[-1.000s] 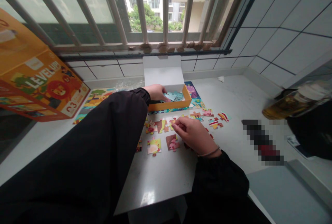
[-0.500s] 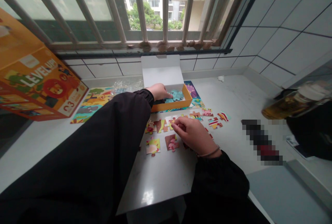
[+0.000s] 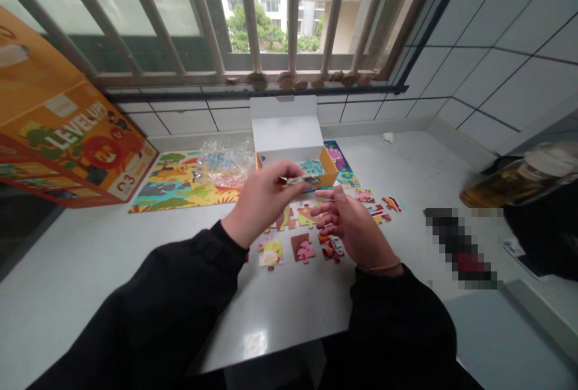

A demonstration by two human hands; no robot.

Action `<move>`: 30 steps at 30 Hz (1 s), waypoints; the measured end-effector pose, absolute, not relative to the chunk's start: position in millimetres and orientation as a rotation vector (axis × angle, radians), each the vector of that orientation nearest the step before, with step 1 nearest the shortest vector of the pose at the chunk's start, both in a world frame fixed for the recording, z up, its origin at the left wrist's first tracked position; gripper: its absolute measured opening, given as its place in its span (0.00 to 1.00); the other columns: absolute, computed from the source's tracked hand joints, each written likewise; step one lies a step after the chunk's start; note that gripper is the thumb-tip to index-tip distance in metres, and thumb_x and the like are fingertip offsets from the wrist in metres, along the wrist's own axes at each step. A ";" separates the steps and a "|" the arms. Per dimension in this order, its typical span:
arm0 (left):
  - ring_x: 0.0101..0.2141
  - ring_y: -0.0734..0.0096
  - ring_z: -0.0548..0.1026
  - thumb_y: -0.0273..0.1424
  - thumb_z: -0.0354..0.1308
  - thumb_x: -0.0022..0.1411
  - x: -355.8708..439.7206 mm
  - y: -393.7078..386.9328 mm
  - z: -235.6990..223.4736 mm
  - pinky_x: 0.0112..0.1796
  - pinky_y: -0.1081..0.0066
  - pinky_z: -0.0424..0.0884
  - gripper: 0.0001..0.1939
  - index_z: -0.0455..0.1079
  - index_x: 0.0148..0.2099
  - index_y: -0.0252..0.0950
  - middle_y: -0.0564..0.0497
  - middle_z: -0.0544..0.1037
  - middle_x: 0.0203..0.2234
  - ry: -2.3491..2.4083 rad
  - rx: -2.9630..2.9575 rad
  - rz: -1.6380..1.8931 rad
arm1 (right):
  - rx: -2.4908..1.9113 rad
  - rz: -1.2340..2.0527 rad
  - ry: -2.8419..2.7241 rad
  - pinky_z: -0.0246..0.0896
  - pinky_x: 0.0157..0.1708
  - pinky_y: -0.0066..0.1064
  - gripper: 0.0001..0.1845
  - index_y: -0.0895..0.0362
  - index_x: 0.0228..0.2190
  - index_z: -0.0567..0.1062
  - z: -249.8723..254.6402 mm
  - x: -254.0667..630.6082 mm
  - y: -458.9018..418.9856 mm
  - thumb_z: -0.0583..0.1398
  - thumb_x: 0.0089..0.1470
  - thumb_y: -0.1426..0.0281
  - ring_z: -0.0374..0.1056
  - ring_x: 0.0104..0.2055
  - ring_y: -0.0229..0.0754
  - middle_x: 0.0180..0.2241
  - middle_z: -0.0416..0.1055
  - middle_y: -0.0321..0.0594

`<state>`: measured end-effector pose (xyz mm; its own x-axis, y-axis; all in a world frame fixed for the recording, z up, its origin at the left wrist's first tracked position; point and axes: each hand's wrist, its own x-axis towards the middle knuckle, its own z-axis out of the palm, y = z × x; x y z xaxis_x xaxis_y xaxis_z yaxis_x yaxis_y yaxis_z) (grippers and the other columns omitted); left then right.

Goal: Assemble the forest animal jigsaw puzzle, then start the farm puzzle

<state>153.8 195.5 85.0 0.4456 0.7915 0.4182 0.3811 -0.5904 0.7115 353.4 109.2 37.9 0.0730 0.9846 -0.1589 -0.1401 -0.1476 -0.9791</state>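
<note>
My left hand (image 3: 262, 200) is raised above the table and pinches a puzzle piece (image 3: 301, 180) seen edge-on. My right hand (image 3: 354, 227) hovers beside it with its fingers spread and reaching toward the piece, holding nothing. Under both hands lie several loose colourful puzzle pieces (image 3: 300, 248) on the white table (image 3: 90, 269). Behind them stands a small orange box (image 3: 332, 172) with a white lid flipped up (image 3: 284, 131) and bluish pieces inside.
A large orange puzzle carton (image 3: 67, 137) lies at the left. A colourful picture sheet (image 3: 180, 188) with a clear plastic bag (image 3: 223, 161) on it lies by the window wall. A bottle (image 3: 519, 182) and a dark bag (image 3: 546, 227) sit at the right.
My left hand came out of the orange box with a puzzle piece and lifted it over the loose pieces. My right hand rose from the table and opened toward it.
</note>
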 end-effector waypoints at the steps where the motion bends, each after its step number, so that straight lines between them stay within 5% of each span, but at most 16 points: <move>1: 0.40 0.72 0.78 0.33 0.68 0.71 152.3 178.6 78.4 0.44 0.69 0.74 0.05 0.77 0.44 0.38 0.52 0.82 0.39 0.846 2.289 1.035 | -1.197 1.418 -0.924 0.72 0.29 0.32 0.35 0.54 0.51 0.78 39.8 353.2 107.8 0.60 0.64 0.37 0.75 0.31 0.41 0.41 0.81 0.45; 6: 0.55 0.68 0.76 0.26 0.63 0.74 137.0 139.1 42.6 0.56 0.63 0.75 0.09 0.77 0.54 0.41 0.47 0.79 0.55 0.571 2.534 1.141 | -1.128 1.560 -0.987 0.75 0.34 0.32 0.31 0.53 0.53 0.78 42.2 350.7 102.4 0.75 0.54 0.51 0.76 0.34 0.40 0.38 0.81 0.39; 9: 0.63 0.63 0.73 0.33 0.73 0.67 122.3 138.6 32.3 0.63 0.58 0.72 0.25 0.74 0.63 0.46 0.45 0.73 0.63 0.763 2.412 1.157 | -1.083 1.534 -1.035 0.78 0.38 0.35 0.31 0.52 0.55 0.76 39.8 347.7 102.6 0.76 0.55 0.55 0.78 0.37 0.42 0.41 0.82 0.40; 12: 0.58 0.60 0.78 0.43 0.78 0.60 113.2 139.0 28.8 0.60 0.57 0.76 0.41 0.67 0.70 0.43 0.43 0.76 0.61 0.899 1.888 1.035 | -1.061 1.504 -1.070 0.80 0.43 0.37 0.27 0.52 0.52 0.77 37.9 344.7 103.0 0.75 0.57 0.56 0.81 0.43 0.44 0.47 0.83 0.43; 16: 0.37 0.70 0.80 0.52 0.62 0.74 114.6 136.9 28.9 0.44 0.66 0.79 0.26 0.78 0.55 0.34 0.44 0.83 0.42 0.882 1.350 0.782 | -1.125 1.504 -1.238 0.78 0.34 0.36 0.21 0.52 0.51 0.77 34.7 341.3 102.3 0.71 0.63 0.54 0.81 0.36 0.44 0.43 0.84 0.43; 19: 0.34 0.73 0.77 0.51 0.65 0.71 116.6 137.3 29.2 0.41 0.70 0.76 0.23 0.80 0.44 0.34 0.46 0.82 0.37 0.913 1.292 0.781 | -1.201 1.394 -1.318 0.77 0.33 0.35 0.20 0.53 0.50 0.79 30.9 340.2 103.0 0.69 0.65 0.54 0.81 0.35 0.44 0.41 0.84 0.42; 25: 0.33 0.73 0.78 0.49 0.67 0.68 102.4 145.4 40.3 0.38 0.72 0.74 0.22 0.78 0.46 0.34 0.47 0.82 0.38 1.076 1.270 0.854 | -1.233 1.300 -1.307 0.79 0.45 0.40 0.22 0.54 0.48 0.79 28.6 342.4 106.2 0.71 0.62 0.52 0.82 0.41 0.47 0.45 0.85 0.46; 30: 0.29 0.71 0.76 0.51 0.63 0.70 60.0 156.4 58.7 0.34 0.72 0.70 0.23 0.78 0.46 0.34 0.51 0.79 0.29 1.419 1.582 0.977 | -1.220 1.297 -1.236 0.80 0.46 0.41 0.22 0.54 0.46 0.80 30.8 342.5 106.6 0.72 0.60 0.52 0.82 0.41 0.46 0.43 0.85 0.45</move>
<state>60.0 156.4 58.7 0.0802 0.9959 0.0420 0.3951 -0.0705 0.9159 342.5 106.6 30.8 -0.0670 0.9963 -0.0538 0.0063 -0.0535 -0.9985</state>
